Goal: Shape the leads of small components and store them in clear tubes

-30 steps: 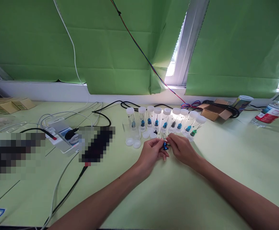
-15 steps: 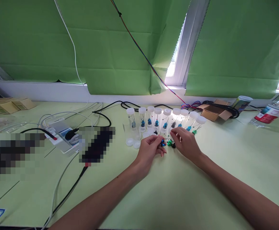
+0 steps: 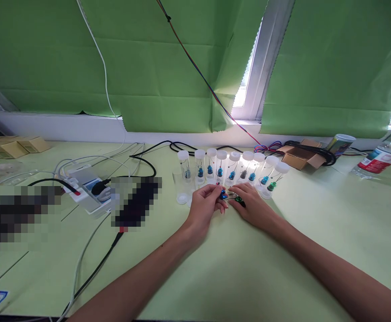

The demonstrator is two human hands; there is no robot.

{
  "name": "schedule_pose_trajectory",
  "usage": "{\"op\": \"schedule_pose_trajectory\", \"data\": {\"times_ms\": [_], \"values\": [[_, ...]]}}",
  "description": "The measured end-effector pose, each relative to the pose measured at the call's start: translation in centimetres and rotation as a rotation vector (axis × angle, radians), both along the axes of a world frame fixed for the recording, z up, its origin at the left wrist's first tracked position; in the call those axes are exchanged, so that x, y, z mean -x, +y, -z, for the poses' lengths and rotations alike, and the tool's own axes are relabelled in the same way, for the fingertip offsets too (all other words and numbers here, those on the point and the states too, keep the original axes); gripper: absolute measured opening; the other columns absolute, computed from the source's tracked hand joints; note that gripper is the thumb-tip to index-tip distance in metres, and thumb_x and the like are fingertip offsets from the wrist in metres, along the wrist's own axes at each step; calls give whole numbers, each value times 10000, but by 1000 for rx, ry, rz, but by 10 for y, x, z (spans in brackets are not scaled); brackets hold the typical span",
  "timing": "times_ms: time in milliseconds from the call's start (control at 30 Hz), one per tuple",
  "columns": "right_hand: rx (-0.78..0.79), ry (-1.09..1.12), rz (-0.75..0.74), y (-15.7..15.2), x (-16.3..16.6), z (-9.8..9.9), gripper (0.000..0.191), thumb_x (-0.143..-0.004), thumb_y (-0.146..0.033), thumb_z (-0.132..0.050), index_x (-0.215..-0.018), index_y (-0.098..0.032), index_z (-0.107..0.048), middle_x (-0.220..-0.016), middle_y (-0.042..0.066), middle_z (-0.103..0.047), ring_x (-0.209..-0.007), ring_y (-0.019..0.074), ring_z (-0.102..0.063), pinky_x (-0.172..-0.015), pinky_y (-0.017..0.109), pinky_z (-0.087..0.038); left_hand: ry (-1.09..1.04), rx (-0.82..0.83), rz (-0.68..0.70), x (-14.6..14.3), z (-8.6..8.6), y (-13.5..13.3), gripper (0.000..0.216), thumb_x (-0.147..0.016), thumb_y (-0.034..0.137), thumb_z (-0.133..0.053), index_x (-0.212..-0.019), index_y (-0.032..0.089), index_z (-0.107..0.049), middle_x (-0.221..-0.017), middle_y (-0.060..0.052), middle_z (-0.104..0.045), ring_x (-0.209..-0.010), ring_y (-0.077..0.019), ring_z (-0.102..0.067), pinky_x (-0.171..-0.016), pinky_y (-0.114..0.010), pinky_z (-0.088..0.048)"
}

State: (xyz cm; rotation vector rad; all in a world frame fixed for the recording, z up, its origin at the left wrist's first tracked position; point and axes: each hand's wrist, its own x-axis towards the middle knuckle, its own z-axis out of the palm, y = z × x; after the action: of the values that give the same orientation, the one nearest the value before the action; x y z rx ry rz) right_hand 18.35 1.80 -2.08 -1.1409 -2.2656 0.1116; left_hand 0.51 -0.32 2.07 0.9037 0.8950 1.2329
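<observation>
My left hand (image 3: 202, 205) is closed in a pinch around blue-hubbed needle tips (image 3: 223, 194), their thin stems sticking out. Close by on the right, my right hand (image 3: 253, 202) is lowered with curled fingers and thumb around a green needle tip (image 3: 238, 199) and a black one (image 3: 242, 204). Whether it grips them is hard to see. Behind both hands stands a row of clear capped tubes (image 3: 231, 172), several with a blue tip inside; a green tip (image 3: 272, 186) shows in the rightmost tube. A clear tube without a cap (image 3: 178, 184) stands at the row's left end.
White and black cables and a white power strip (image 3: 88, 190) lie to the left. An open cardboard box (image 3: 303, 156) with coiled black cable, a can (image 3: 339, 144) and a plastic bottle (image 3: 378, 158) stand at back right. Yellowish boxes (image 3: 12, 146) sit at far left.
My right hand has come down and left from near the tubes onto the green and black needle tips. My left hand has shifted slightly left and up with the blue tips.
</observation>
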Motion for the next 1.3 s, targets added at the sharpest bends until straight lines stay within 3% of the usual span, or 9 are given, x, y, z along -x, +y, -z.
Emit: {"op": "schedule_pose_trajectory", "data": {"times_ms": [533,967,1300], "values": [[77,-39,-8,-1,1,-3,110,-945,-176,-463,-995,-227,-547,-1071,82,-583,-1033,236,-507,-942,427,-439,30,3,19,-2,2,-2,229,-718,329,-720,-747,118,-636,-702,-46,-622,-486,-92,-556,-415,-208,-403],[85,-43,-24,-2,2,-2,89,-965,-193,-449,-961,-229,-531,-1035,69,-576,-983,225,-509,-882,412,-457,46,11,44,-4,6,-2,236,-702,338,-729,-734,128,-627,-698,-32,-622,-476,-95,-567,-409,-210,-399],[97,-52,-41,-1,2,-1,126,-982,-223,-426,-1044,-217,-535,-1070,87,-555,-1016,238,-484,-916,438,-438,56,21,39,-4,5,-4,233,-710,335,-726,-749,125,-633,-646,-12,-593,-467,-92,-559,-406,-203,-404]]}}
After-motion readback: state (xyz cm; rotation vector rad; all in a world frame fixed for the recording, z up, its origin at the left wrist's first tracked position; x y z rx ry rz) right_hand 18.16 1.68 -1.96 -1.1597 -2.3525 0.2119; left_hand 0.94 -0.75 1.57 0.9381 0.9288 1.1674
